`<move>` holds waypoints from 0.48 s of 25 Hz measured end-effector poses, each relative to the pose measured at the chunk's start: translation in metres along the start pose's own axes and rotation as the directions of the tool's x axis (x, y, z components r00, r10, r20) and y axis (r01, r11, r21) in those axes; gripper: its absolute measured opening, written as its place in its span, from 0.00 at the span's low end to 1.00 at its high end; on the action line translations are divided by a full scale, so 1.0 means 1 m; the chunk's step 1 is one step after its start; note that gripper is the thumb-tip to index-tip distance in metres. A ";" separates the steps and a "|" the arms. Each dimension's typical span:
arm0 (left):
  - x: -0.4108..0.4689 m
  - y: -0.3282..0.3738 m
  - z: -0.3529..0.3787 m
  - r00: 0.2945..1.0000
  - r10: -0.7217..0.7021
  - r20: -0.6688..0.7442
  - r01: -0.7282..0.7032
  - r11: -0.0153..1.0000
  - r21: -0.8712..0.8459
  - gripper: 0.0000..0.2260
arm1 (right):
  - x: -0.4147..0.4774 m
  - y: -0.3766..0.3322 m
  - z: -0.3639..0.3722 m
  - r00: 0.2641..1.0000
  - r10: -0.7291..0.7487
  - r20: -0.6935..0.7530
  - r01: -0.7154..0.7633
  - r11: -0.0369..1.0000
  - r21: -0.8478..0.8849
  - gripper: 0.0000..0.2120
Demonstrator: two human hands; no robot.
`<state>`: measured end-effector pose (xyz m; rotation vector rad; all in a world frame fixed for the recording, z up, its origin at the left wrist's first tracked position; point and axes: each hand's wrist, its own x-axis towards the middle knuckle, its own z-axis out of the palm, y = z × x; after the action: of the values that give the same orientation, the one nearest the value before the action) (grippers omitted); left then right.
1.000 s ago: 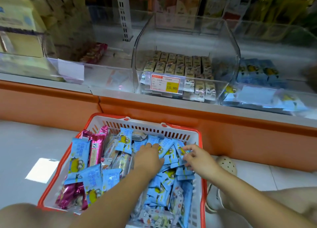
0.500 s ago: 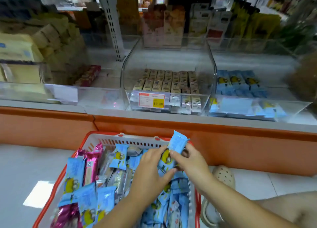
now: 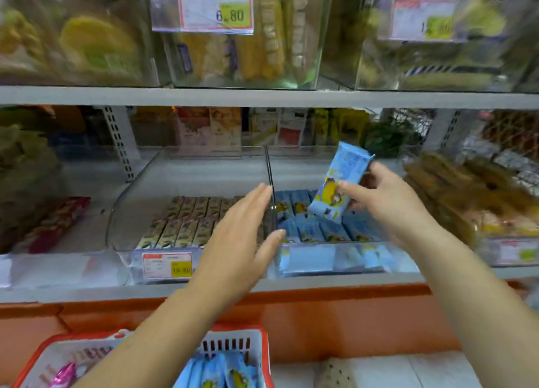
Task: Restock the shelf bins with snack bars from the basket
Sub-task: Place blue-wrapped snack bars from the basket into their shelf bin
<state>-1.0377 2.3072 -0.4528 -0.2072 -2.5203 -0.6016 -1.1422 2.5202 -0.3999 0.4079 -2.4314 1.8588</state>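
Shop shelf (image 3: 262,97), right hand (image 3: 388,201) pinching blue bar (image 3: 338,183) (tilted), left hand (image 3: 239,227) flat

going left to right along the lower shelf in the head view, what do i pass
Red-wrapped bars → tan bars → left hand, fingers straight → blue bar → right hand gripping that bar → brown snacks
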 end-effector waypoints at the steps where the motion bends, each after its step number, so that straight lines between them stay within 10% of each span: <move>1: 0.007 -0.006 0.007 0.999 -0.018 0.042 0.017 1.000 0.021 0.29 | 0.012 0.006 0.000 0.997 0.067 0.026 -0.067 0.997 -0.026 0.12; 8: 0.010 -0.026 0.028 0.998 -0.023 0.053 0.017 0.993 0.116 0.26 | 0.052 0.041 0.053 0.867 0.411 0.284 -0.306 0.886 -0.347 0.10; 12: 0.011 -0.022 0.024 0.999 -0.032 0.043 0.031 0.999 0.035 0.23 | 0.053 0.040 0.075 0.813 0.513 0.276 -0.173 0.665 -0.726 0.24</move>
<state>-1.0638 2.2984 -0.4731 -0.1701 -2.5781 -0.5718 -1.1944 2.4491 -0.4473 0.3548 -3.4966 0.8201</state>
